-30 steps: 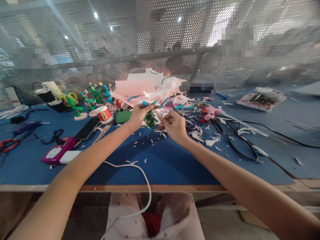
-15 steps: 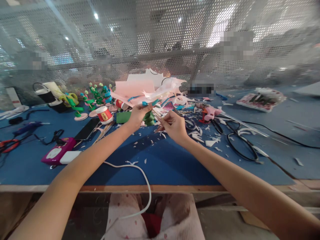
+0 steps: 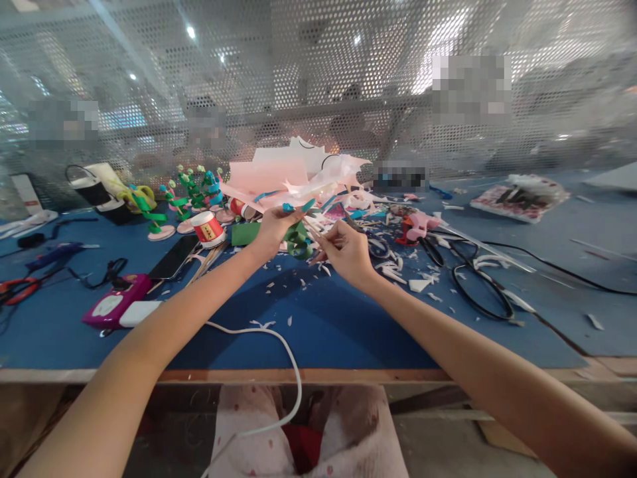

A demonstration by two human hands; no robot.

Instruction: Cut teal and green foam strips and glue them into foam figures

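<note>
At the middle of the table my left hand [image 3: 277,229] is closed, thumb and fingers pinched round the end of a thin, pale stick [image 3: 314,230]. Below its fingers hangs a curled green paper strip [image 3: 299,245]. A bright blue bit [image 3: 287,208] shows on this hand, and a teal piece lies at its thumb tip; I cannot tell what either is. My right hand [image 3: 349,253] is closed too, its thumb and forefinger pinching the other end of the stick. Flat green paper [image 3: 245,234] lies beside my left wrist.
Pink and white sheets [image 3: 271,178] are heaped behind my hands, with paper scraps [image 3: 421,285] around. On the left are a red paper cup [image 3: 208,229], spiral green ornaments [image 3: 158,229], a phone [image 3: 175,257] and a purple device [image 3: 119,299]. A black cable [image 3: 480,302] loops on the right.
The green strip under my left hand has loosened into open curls and hangs slightly lower. Both hands stay almost in the same place.
</note>
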